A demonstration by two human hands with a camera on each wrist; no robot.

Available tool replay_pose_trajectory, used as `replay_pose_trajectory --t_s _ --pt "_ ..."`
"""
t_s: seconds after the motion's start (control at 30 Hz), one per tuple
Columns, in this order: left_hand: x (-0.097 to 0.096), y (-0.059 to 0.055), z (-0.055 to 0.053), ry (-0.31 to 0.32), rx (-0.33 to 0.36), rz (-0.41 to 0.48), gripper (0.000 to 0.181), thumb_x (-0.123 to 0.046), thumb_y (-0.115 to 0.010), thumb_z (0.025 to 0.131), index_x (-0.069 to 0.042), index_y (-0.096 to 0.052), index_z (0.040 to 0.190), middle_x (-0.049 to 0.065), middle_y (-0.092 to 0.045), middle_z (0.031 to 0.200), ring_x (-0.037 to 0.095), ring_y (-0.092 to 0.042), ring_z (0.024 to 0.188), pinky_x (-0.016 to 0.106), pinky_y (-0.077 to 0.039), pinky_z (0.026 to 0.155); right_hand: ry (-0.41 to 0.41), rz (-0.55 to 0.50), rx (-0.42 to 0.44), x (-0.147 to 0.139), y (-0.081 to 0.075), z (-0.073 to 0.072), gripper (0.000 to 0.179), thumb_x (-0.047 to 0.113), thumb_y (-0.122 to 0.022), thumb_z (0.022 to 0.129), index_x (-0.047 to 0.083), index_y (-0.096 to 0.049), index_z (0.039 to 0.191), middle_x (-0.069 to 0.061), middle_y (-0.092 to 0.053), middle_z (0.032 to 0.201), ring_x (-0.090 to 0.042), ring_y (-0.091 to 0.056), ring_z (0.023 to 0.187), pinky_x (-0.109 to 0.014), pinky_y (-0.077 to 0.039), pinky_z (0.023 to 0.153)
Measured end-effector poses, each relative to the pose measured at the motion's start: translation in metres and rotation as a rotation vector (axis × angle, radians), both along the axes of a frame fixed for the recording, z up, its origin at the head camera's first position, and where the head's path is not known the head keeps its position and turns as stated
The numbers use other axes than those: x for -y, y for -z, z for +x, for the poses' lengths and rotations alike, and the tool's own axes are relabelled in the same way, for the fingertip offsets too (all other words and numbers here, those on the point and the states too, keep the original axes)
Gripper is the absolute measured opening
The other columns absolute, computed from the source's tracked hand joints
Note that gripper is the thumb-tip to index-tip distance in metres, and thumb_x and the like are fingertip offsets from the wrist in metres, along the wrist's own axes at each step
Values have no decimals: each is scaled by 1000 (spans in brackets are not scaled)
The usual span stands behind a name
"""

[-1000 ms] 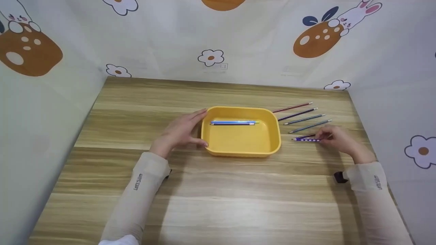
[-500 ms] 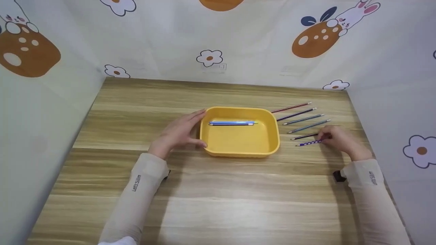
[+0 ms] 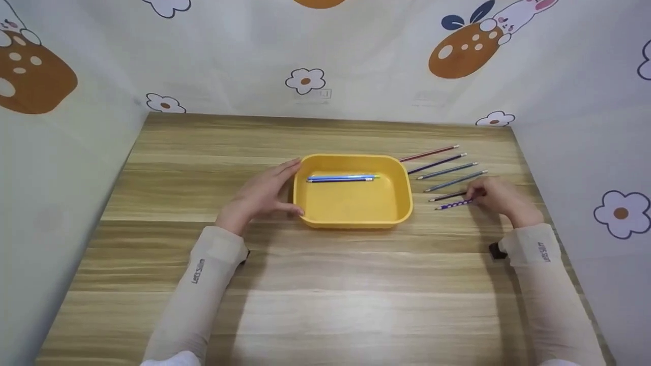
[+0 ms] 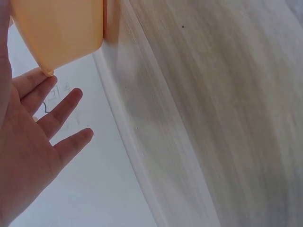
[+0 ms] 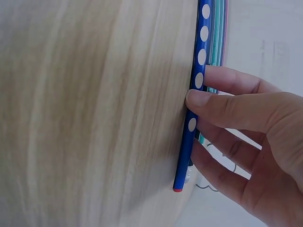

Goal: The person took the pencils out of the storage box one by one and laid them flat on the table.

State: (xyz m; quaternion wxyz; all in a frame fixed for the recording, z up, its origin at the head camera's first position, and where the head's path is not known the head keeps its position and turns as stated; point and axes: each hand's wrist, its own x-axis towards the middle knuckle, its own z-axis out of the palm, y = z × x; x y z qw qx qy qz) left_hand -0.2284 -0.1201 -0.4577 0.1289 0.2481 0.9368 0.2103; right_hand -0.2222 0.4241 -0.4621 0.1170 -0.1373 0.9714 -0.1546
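A yellow rectangular box (image 3: 351,223) stands mid-table with two blue pencils (image 3: 341,178) lying inside it near the far wall. My left hand (image 3: 257,195) spans the box's left end, its fingers straight and fingertips touching the rim. In the left wrist view those fingers (image 4: 61,111) spread out, with the outer ones off the box. To the right of the box, my right hand (image 3: 501,198) pinches a blue pencil with white dots (image 5: 200,56) between thumb and fingers near its red-tipped end. That pencil lies just in front of a dark pencil (image 3: 447,196).
Several more pencils fan out right of the box: a red one (image 3: 430,153), a dark purple one (image 3: 437,163) and teal ones (image 3: 455,180). The red and purple ends reach the box's side. Printed curtains (image 3: 244,61) border the wooden table (image 3: 325,284).
The dotted pencil, earlier overlapping the dark pencil, has come towards me and now lies apart from it. My right hand still grips it. My left hand stays at the box.
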Motion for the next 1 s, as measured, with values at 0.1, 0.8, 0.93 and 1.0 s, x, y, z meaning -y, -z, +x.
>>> replay_pose_trajectory --t_s 0.1,0.8,0.93,1.0 --pt "2 -1 -1 -5 5 0 115 -65 -78 70 -25 -20 161 -7 -14 169 29 -22 154 51 -22 127 3 11 13 2 -1 -4 14 -3 -72 84 10 -73 86 -13 -74 96 -34 -67 93 -54 -56 84" --pt "1 0 -3 31 -44 -16 119 -72 -75 67 -18 -23 160 -2 -18 169 31 -27 152 50 -24 126 -40 -1 -39 1 4 -1 17 -10 -68 81 5 -72 88 -13 -73 89 -30 -69 84 -51 -59 81" --pt "0 0 -3 31 -38 -25 119 -72 -75 68 -20 -22 160 -2 -18 169 31 -26 153 50 -24 126 -47 -23 -30 -1 5 2 20 -11 -66 79 5 -72 91 -13 -73 90 -29 -68 85 -47 -59 80" --pt "-1 0 -3 30 -37 -28 118 -71 -75 68 -20 -22 160 -2 -18 169 31 -26 153 50 -24 126 -52 -49 -33 -2 4 3 20 -11 -67 79 4 -73 91 -13 -74 90 -27 -69 85 -40 -59 79"
